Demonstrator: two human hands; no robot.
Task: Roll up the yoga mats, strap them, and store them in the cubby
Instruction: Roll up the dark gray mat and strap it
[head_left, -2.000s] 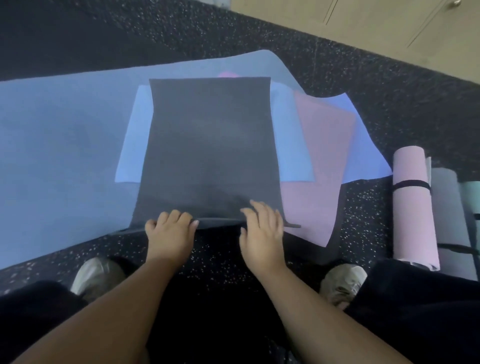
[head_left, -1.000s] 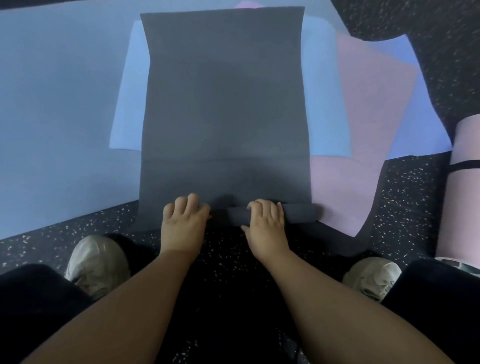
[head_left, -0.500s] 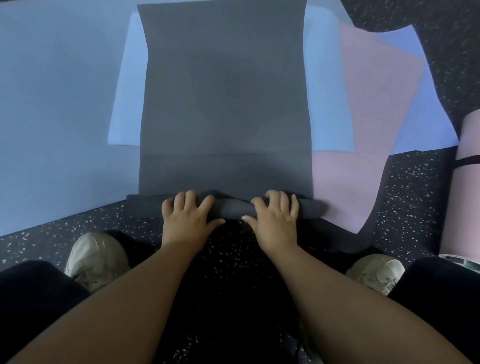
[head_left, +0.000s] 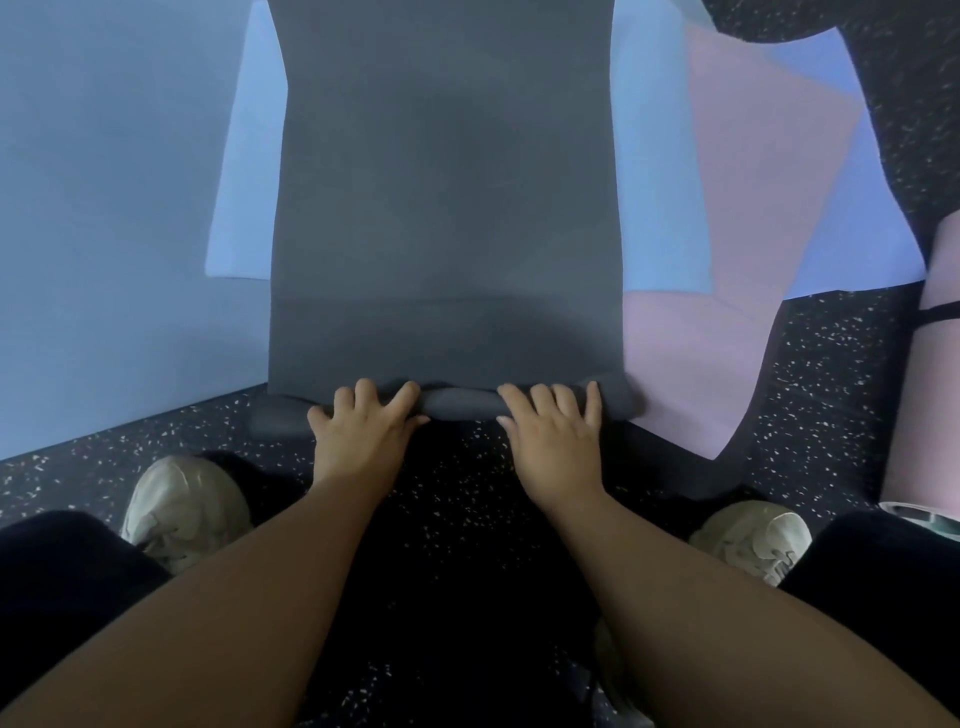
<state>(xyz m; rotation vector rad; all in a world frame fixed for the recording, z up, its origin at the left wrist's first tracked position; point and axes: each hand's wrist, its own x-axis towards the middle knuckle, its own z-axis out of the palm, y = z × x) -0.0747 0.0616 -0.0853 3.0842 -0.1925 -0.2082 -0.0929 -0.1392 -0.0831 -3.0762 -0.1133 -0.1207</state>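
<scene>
A dark grey yoga mat (head_left: 441, 182) lies flat on top of other mats and runs away from me. Its near end is rolled into a thin roll (head_left: 460, 402) on the speckled floor. My left hand (head_left: 363, 423) and my right hand (head_left: 553, 423) both grip this roll, fingers curved over its top and thumbs on the near side. The left end of the roll sticks out past my left hand.
Under the grey mat lie a light blue mat (head_left: 239, 171), a pink mat (head_left: 727, 249) and a large blue mat (head_left: 104, 208). A rolled pink mat with a black strap (head_left: 924, 395) lies at the right edge. My shoes (head_left: 182, 512) (head_left: 753, 540) flank my arms.
Two seconds ago both hands lifted the mat's flat near edge. Since then they have folded it over into a roll and pushed it slightly forward. The camera has moved closer.
</scene>
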